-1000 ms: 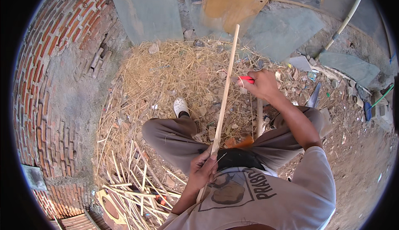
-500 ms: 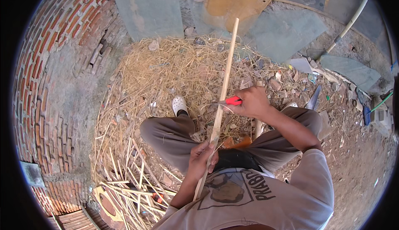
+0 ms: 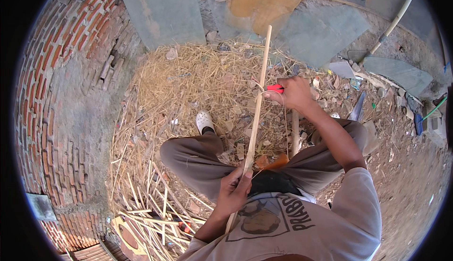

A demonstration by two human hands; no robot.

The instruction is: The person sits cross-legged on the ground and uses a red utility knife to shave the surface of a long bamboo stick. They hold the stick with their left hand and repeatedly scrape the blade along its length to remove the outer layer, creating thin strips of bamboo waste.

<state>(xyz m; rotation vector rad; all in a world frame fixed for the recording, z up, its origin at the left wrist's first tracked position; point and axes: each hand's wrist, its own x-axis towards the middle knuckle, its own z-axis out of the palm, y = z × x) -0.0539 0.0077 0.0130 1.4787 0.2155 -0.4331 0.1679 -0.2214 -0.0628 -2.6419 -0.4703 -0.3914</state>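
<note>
A long pale strip of bamboo or wood (image 3: pixel 255 119) slants up from my body toward the straw ahead. My left hand (image 3: pixel 233 190) is closed round its lower part, the thumb lying along it. The strip's near end rests against my shirt and forearm. My right hand (image 3: pixel 298 94) grips a knife with a red and black handle (image 3: pixel 274 88). Its blade lies across the strip's upper half, mostly hidden there. A thin curled shaving hangs beside the handle.
Several cut strips (image 3: pixel 163 218) lie in a pile at the lower left, next to a brick wall (image 3: pixel 52 133). Straw and shavings (image 3: pixel 188 72) cover the ground ahead. Grey sheets (image 3: pixel 163 13) lean at the back. A saw-like blade (image 3: pixel 357 107) lies by my right knee.
My right hand and the knife have slid up along the strip, away from my body. The shaving at the blade has changed shape. My left hand still holds the lower part.
</note>
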